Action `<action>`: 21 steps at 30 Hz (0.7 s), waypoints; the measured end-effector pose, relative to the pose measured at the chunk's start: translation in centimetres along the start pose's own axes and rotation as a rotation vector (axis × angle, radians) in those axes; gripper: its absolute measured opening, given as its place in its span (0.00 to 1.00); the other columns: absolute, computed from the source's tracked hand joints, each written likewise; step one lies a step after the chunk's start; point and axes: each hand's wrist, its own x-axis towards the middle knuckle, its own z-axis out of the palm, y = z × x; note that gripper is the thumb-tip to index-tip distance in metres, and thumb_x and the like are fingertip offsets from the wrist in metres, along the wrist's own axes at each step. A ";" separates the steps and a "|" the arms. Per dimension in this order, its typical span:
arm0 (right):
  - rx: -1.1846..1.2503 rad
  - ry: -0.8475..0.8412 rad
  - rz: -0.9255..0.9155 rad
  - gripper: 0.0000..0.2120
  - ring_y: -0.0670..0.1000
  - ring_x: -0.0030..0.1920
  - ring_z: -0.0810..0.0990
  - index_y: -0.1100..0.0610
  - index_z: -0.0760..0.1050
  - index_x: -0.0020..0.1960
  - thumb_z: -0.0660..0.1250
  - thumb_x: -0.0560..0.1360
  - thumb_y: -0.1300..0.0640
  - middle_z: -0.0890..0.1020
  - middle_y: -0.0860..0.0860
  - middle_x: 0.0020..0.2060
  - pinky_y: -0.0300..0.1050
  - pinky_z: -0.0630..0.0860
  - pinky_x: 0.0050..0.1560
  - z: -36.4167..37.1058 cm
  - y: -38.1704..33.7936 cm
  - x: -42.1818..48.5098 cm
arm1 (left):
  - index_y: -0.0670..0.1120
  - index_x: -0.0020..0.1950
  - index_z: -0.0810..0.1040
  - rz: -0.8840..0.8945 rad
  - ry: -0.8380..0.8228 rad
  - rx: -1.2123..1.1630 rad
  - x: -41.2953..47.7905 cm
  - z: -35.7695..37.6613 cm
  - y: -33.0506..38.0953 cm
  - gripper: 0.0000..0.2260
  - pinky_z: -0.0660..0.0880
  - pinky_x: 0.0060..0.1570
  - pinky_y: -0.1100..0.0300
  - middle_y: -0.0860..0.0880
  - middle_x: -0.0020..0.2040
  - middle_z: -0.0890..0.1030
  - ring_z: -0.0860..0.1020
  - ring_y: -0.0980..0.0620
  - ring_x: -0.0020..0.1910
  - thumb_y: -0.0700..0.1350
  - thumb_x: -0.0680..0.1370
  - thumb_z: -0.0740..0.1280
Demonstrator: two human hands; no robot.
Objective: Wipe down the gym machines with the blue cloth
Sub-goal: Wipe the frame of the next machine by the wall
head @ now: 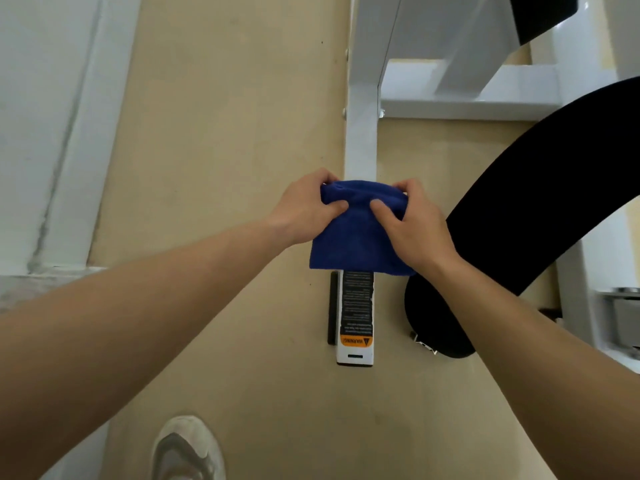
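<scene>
Only 1 word could be read: "WARNING!", printed in black on an orange band beside a small triangle sign, upside down to the camera. The band sat at the near end of a long label stuck along the white machine bar. Farther along, the label's black field carried many lines of fine white print, too small and blurred to make out. Its far end was hidden under the blue cloth. To the right, white marks at the near end of the black pad were illegible.
</scene>
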 end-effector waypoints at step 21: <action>0.360 -0.064 0.060 0.17 0.40 0.44 0.78 0.53 0.67 0.71 0.51 0.85 0.50 0.79 0.43 0.47 0.31 0.71 0.40 4.8 -0.3 4.3 | 0.45 0.67 0.68 -0.026 0.129 -0.202 3.1 5.3 0.9 0.12 0.73 0.44 0.64 0.47 0.50 0.78 0.76 0.51 0.45 0.44 0.85 0.52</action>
